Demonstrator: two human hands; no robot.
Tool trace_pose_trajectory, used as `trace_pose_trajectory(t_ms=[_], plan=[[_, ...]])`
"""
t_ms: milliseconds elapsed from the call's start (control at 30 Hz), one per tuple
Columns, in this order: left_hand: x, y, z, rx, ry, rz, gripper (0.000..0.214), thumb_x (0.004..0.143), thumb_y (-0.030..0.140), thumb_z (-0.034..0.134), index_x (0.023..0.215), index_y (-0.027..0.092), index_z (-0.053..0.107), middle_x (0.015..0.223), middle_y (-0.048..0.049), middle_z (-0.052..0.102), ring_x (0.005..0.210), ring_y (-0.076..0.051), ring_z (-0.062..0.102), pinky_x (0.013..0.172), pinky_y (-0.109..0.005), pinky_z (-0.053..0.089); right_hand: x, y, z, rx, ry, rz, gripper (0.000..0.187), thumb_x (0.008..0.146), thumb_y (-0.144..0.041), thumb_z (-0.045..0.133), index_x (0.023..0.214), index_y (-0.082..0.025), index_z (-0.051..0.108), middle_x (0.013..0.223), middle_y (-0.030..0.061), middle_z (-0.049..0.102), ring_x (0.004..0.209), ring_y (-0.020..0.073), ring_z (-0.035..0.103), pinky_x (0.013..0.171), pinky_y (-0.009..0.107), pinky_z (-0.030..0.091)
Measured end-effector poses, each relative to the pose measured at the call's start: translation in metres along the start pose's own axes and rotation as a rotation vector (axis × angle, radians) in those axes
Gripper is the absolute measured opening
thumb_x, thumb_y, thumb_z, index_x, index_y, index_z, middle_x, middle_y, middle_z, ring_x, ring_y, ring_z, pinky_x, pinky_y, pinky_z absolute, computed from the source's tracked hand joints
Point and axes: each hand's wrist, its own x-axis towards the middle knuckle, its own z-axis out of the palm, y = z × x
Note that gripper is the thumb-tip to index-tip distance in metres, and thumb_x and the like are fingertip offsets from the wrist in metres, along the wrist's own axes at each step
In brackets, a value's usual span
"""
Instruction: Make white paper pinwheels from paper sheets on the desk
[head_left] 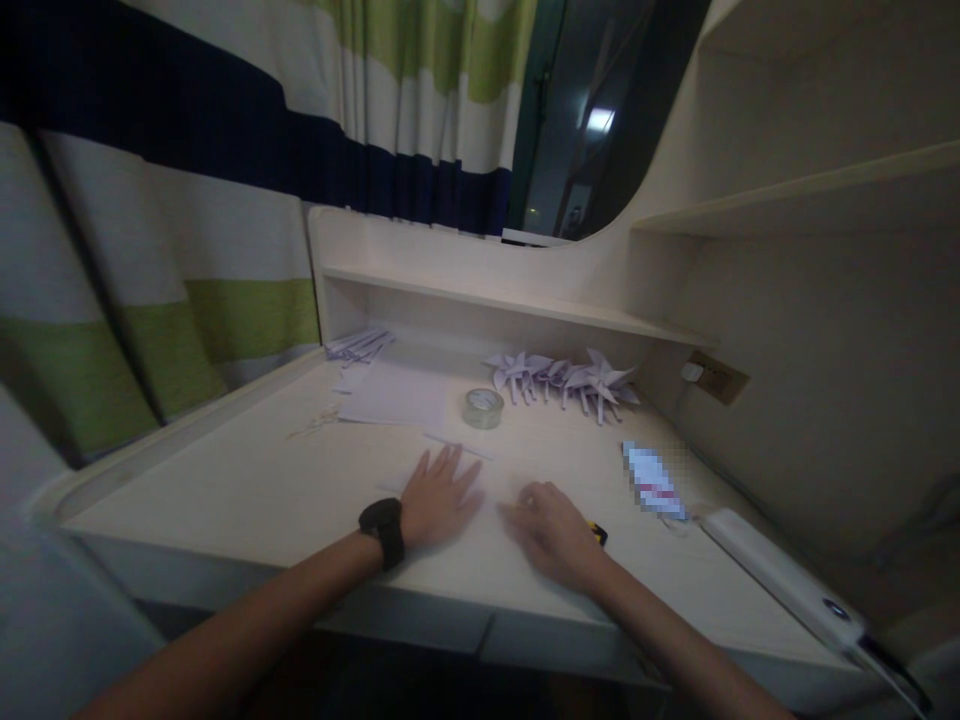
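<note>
My left hand, with a black watch on its wrist, lies flat on the desk with its fingers spread. Pale paper, hard to tell from the desktop, seems to lie under it. My right hand is beside it, fingers curled in and blurred; whatever they hold, if anything, is hidden. Just past its wrist shows part of a yellow and black object. A thin paper strip lies beyond my left fingertips. Behind that stands a roll of clear tape.
White paper sheets and a pile of rolled paper sticks lie at the back left, near some small sticks. Several paper pinwheels stand at the back right. A power strip and a blurred-out phone-like item lie right.
</note>
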Motion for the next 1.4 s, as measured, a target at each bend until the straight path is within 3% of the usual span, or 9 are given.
trace_pose_trajectory(t_ms=[300, 600, 700, 800, 1400], plan=[[0.002, -0.016, 0.0, -0.007, -0.055, -0.013, 0.064, 0.091, 0.059, 0.019, 0.142, 0.023, 0.035, 0.15, -0.0124, 0.027, 0.138, -0.033, 0.018, 0.108, -0.055, 0.009, 0.0, 0.002, 0.002, 0.02, 0.017, -0.034, 0.028, 0.091, -0.03, 0.048, 0.113, -0.026, 0.064, 0.094, 0.0082, 0.053, 0.088, 0.0209, 0.046, 0.075, 0.034, 0.038], [-0.001, -0.002, -0.004, 0.05, -0.034, -0.074, 0.073, 0.089, 0.064, 0.017, 0.141, 0.018, 0.036, 0.149, -0.017, 0.027, 0.137, -0.036, 0.02, 0.108, -0.056, 0.009, 0.002, -0.001, 0.008, 0.048, 0.09, -0.025, 0.026, 0.09, -0.021, 0.047, 0.111, -0.02, 0.062, 0.091, 0.0087, 0.056, 0.085, 0.0204, 0.049, 0.075, 0.034, 0.041], [-0.002, 0.0, -0.003, 0.05, -0.032, -0.094, 0.079, 0.085, 0.069, 0.019, 0.141, 0.016, 0.036, 0.149, -0.0176, 0.027, 0.137, -0.037, 0.019, 0.108, -0.055, 0.009, 0.004, -0.003, 0.008, 0.095, 0.107, 0.002, 0.019, 0.089, -0.021, 0.05, 0.101, -0.017, 0.063, 0.09, 0.009, 0.058, 0.087, 0.0206, 0.051, 0.079, 0.034, 0.043], [-0.002, 0.001, -0.001, 0.047, -0.03, -0.106, 0.083, 0.083, 0.073, 0.022, 0.141, 0.015, 0.036, 0.149, -0.0176, 0.026, 0.137, -0.037, 0.018, 0.108, -0.055, 0.007, 0.004, -0.003, 0.009, 0.106, 0.111, 0.031, 0.014, 0.088, -0.021, 0.052, 0.092, -0.017, 0.065, 0.09, 0.0088, 0.058, 0.087, 0.0206, 0.052, 0.078, 0.034, 0.045], [0.001, 0.0, -0.001, 0.027, -0.047, -0.112, 0.084, 0.084, 0.071, 0.017, 0.141, 0.013, 0.035, 0.149, -0.0194, 0.025, 0.137, -0.038, 0.018, 0.108, -0.057, 0.008, 0.005, -0.002, 0.009, 0.083, 0.126, -0.002, 0.014, 0.087, -0.022, 0.054, 0.089, -0.019, 0.068, 0.082, 0.0066, 0.056, 0.079, 0.0187, 0.051, 0.067, 0.03, 0.039]])
